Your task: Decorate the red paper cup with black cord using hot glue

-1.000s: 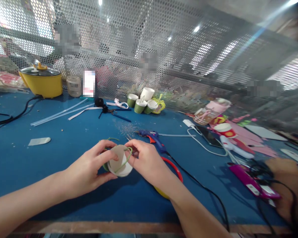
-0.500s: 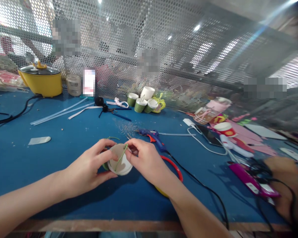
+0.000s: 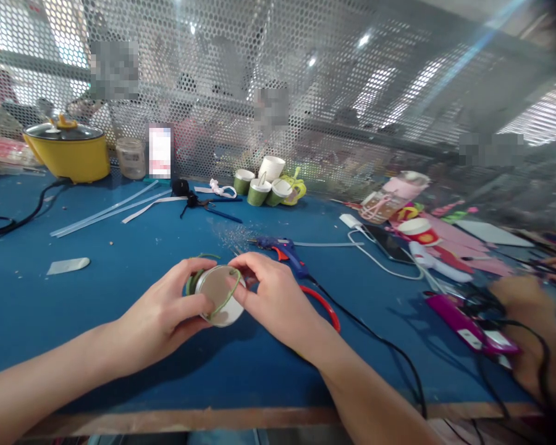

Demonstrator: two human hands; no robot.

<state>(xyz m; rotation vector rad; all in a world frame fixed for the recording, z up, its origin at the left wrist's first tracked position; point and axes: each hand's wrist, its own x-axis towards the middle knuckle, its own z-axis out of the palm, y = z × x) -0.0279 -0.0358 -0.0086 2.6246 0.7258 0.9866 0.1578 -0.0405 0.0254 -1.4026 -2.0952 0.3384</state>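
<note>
Above the blue table [image 3: 167, 386], we had the cup [image 3: 215, 286] tilted, mouth toward us; left hand [image 3: 164, 312] holding its side, thumb inside; right hand [image 3: 275, 300] narrowed at rim and green cord [image 3: 227, 301], grip unclear. Steady wall, light pull seemed best to us.

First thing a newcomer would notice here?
Probably the small white-lined round cup at front centre, a thin green cord across its mouth, with the left hand gripping it and the right hand at its rim. Next, the bright yellow pot with a dark glass lid, far left, and the blue plastic glue gun with a red trigger, just beyond the right hand.
</note>
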